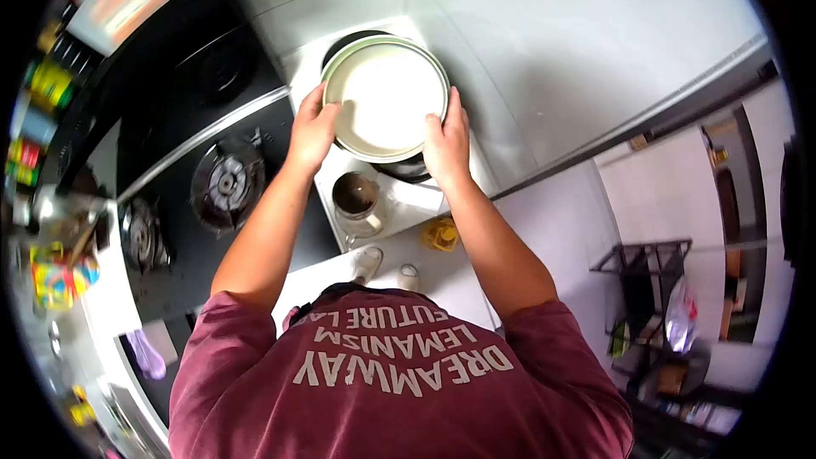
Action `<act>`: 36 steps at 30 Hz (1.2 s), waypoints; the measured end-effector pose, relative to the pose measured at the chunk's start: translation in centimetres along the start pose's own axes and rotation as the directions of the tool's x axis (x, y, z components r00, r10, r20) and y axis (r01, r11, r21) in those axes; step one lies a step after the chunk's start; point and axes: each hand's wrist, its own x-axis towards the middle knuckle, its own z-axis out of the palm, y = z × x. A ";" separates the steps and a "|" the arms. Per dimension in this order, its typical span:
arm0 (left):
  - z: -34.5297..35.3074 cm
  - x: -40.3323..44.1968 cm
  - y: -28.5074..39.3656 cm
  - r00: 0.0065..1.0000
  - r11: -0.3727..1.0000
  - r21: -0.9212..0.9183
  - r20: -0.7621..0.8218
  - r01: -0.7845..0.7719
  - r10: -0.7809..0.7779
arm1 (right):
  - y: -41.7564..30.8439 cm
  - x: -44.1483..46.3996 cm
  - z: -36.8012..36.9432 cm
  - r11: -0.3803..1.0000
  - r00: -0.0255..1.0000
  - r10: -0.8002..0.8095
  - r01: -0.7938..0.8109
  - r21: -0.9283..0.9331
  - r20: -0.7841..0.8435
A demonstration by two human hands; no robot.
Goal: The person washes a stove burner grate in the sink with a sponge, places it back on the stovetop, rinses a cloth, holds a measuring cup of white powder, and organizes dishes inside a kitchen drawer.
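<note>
1. The fingers of a person's (399, 416) left hand (314, 129) and right hand (448, 140) grasp a round, cream-coloured dish with a green rim (387, 98).
2. The dish is over the back half of the white tabletop (308, 64), a round black pan (404, 172) partly showing beneath.
3. A round container, dark inside (355, 194), stands near the front-left corner.

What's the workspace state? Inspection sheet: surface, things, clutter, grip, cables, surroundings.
Surface: white counter beside black stove.
Job's things: round pale dish with green rim, above a dark round item, mostly hidden; contact unclear.
Clutter: handled container, dark inside, on the counter.
Grip: left hand and right hand hold opposite sides of the dish.
Cables: nothing seen.
Surroundings: pale wall; dark rack at right; left edge blurred.
</note>
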 end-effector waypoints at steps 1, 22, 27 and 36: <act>-0.9 -2.4 2.8 0.998 0.996 -0.075 -0.030 0.046 -0.048 | -0.4 -0.3 0.6 0.995 0.995 -0.080 0.076 0.069 0.061; -27.1 -36.3 -13.1 0.646 0.888 0.116 -0.728 0.445 -0.229 | 0.3 -27.1 25.5 0.976 0.454 0.005 0.190 -0.102 0.891; -35.6 -36.2 -13.8 0.698 0.834 0.351 -0.714 0.426 -0.056 | -2.1 -31.2 34.1 0.970 0.491 0.044 0.187 -0.154 0.870; -44.9 -32.5 -17.2 0.811 0.673 0.612 -0.584 0.416 0.030 | -4.8 -33.6 41.4 0.944 0.639 0.072 0.205 -0.260 0.766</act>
